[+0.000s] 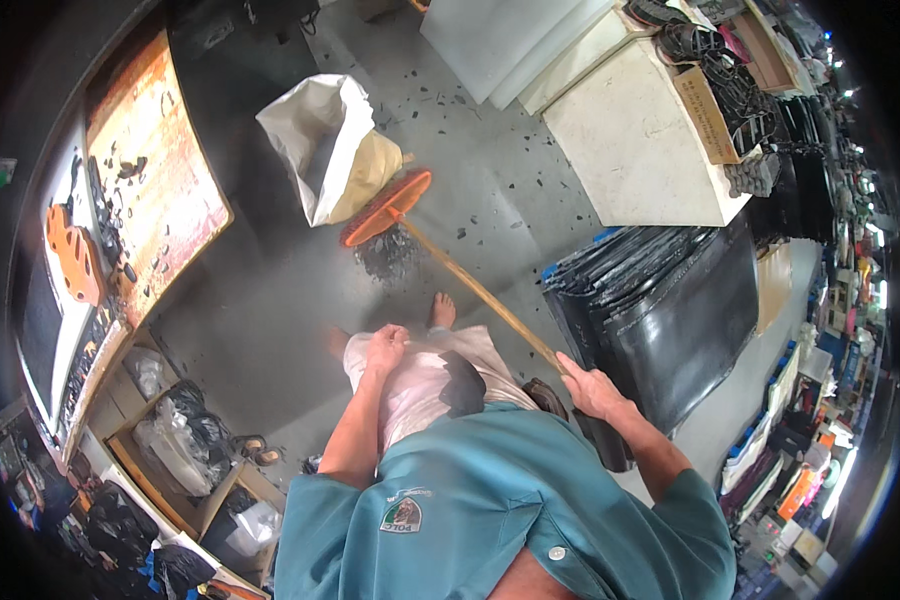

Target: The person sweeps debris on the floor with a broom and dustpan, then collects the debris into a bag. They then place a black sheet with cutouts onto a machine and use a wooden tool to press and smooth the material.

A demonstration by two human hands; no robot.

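Note:
My right hand is closed around the upper end of a wooden broom handle. The handle slants away to an orange broom head, tilted beside an open white sack. A small heap of dark scraps lies on the floor at the bristles. Over my pale shorts, my left hand is curled closed, away from the broom; whatever it might hold is hidden. A dark patch shows on the shorts.
Dark scraps dot the grey floor. Stacked black sheets stand at right, below a white cabinet with shoes on top. At left are a worn board, an orange sole-shaped piece and shelves with bags.

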